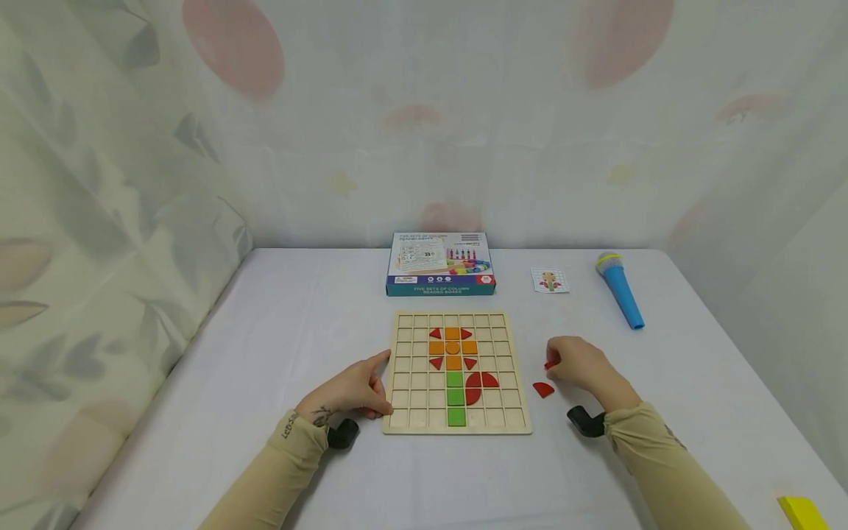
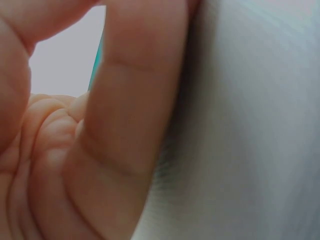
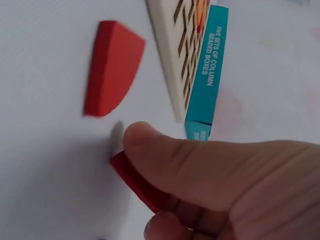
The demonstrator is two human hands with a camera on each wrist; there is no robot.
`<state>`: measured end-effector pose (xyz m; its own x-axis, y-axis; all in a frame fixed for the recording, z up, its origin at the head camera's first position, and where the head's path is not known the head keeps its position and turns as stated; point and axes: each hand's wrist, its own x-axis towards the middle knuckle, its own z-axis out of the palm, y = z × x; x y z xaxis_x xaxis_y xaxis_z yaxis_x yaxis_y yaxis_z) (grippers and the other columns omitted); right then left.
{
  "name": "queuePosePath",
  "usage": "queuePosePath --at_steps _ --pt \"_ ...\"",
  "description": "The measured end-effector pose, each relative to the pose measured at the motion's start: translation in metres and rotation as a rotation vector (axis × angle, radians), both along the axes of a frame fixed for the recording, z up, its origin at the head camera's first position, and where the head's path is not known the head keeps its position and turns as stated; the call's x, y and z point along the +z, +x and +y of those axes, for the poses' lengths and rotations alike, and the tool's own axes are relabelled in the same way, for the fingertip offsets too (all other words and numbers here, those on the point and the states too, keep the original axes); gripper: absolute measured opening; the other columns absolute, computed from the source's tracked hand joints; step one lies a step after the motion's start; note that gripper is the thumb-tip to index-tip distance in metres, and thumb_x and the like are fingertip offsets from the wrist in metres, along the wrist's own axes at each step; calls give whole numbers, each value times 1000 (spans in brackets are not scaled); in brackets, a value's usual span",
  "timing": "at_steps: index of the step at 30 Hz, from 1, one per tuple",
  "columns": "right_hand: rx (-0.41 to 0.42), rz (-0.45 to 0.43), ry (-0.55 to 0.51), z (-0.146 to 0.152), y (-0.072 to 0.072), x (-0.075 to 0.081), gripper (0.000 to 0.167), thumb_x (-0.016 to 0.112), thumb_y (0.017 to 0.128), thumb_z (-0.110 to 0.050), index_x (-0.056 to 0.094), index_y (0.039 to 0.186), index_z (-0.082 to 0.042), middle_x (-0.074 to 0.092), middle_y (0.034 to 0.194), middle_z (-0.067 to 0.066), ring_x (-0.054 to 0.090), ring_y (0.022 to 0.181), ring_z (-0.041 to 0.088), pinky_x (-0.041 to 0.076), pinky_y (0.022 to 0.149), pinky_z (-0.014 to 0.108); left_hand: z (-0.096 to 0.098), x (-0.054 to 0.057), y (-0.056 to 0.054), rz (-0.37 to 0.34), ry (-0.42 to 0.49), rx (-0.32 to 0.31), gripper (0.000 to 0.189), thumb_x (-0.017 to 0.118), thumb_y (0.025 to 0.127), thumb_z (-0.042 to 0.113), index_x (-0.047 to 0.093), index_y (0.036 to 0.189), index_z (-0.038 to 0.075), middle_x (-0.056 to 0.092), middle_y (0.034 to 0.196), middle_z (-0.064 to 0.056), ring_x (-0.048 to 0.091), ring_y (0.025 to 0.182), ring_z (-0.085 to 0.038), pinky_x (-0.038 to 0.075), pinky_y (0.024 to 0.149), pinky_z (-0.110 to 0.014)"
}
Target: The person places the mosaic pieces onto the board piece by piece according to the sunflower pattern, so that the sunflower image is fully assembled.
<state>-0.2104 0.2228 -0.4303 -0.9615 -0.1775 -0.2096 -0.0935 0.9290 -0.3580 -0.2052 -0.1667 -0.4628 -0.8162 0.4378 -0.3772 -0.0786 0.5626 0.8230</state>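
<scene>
A wooden grid board (image 1: 411, 420) lies on the table with coloured pieces in its cells. Orange squares (image 1: 452, 333) form a cross around an orange circle (image 1: 453, 348), with red triangles (image 1: 435, 363) at its corners. Green squares (image 1: 456, 397) run down below, beside red quarter-circle pieces (image 1: 473, 396). At the board's left edge, my left hand (image 1: 351, 386) touches the rim with spread index finger and thumb. My right hand (image 1: 579, 366), right of the board, pinches a red piece (image 3: 137, 180) partly hidden by the thumb. Close by lies a loose red quarter-circle piece (image 1: 543, 389).
Behind the board lies a teal-edged box (image 1: 440, 290). A small picture card (image 1: 550, 280) and a blue toy microphone (image 1: 623, 294) are at the back right. A yellow object (image 1: 803, 513) sits at the front right corner. Patterned curtains (image 1: 331, 125) hang behind and at the left.
</scene>
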Motion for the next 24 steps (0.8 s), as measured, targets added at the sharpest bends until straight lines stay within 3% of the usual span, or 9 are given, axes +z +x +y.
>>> queuePosePath --at_steps 6,12,18,24 --pt "36 87 -167 -17 -8 9 14 69 78 -6 57 73 -9 53 70 3 47 68 18 39 58 28 0 1 0 2 -5 2 107 80 66 5 11 149 7 59 64 -5 55 50 -12 46 49 -25" --pt "80 117 -299 -52 -14 18 4 65 83 -6 62 84 -8 60 78 3 52 74 18 46 65 29 1 2 0 7 -7 2 107 79 66 5 11 149 6 59 64 -5 55 50 -12 46 50 -25" --pt "155 126 -321 -96 -14 12 22 65 85 -9 68 107 -9 64 85 0 54 75 14 48 67 27 0 2 1 -1 -4 8 108 80 66 5 11 149 7 58 64 -5 55 51 -12 46 50 -25" --pt "249 116 -313 -132 -8 2 16 66 84 -11 71 99 -13 64 81 -3 52 71 11 45 63 25 1 1 0 1 -5 4 108 80 66 6 12 149 7 59 64 -5 55 51 -12 47 50 -25"
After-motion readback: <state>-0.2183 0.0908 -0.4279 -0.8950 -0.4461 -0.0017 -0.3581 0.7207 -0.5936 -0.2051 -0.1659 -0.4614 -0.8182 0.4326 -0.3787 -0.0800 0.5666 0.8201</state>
